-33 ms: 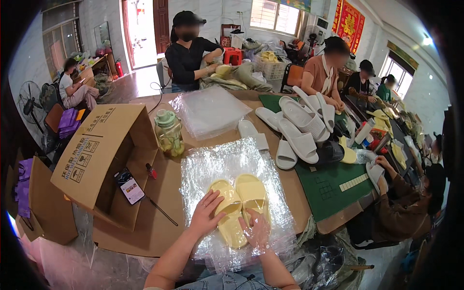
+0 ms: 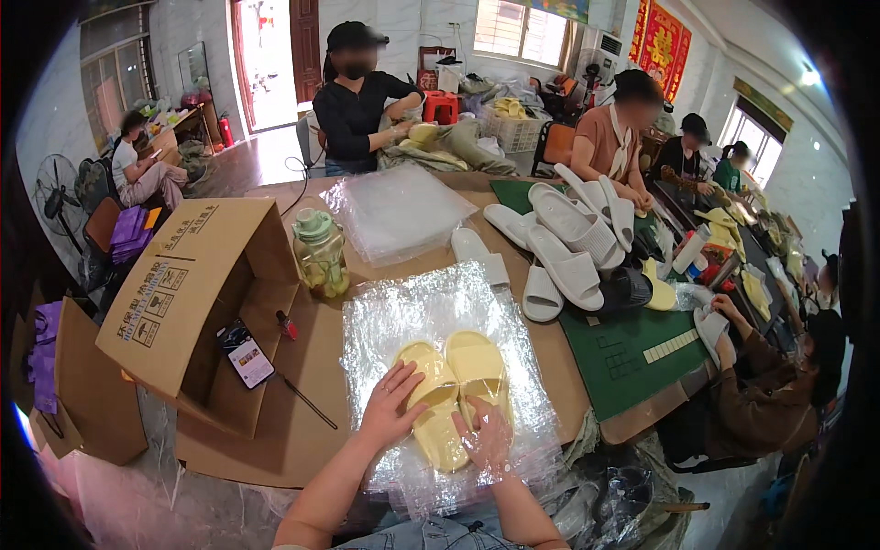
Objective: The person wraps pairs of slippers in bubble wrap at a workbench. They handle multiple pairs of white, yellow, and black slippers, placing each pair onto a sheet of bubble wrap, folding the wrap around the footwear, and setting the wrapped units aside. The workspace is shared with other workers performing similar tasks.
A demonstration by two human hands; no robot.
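On the surface (image 2: 312,357), head view: yellow slippers (image 2: 437,394) side by side, on or inside clear plastic (image 2: 440,302), unclear which. Left hand (image 2: 392,403) flat, right hand (image 2: 486,438) loosely bent, both touching them, unclenched. Uneven pressure could slide the slick film, skewing them.

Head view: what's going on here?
A person's left hand is on the left yellow slipper and their right hand on the right yellow slipper. The pair lies side by side over clear bags; I can't tell whether it's inside one. Grey slippers are heaped beyond, to the right, where a brown-sleeved co-worker handles another.
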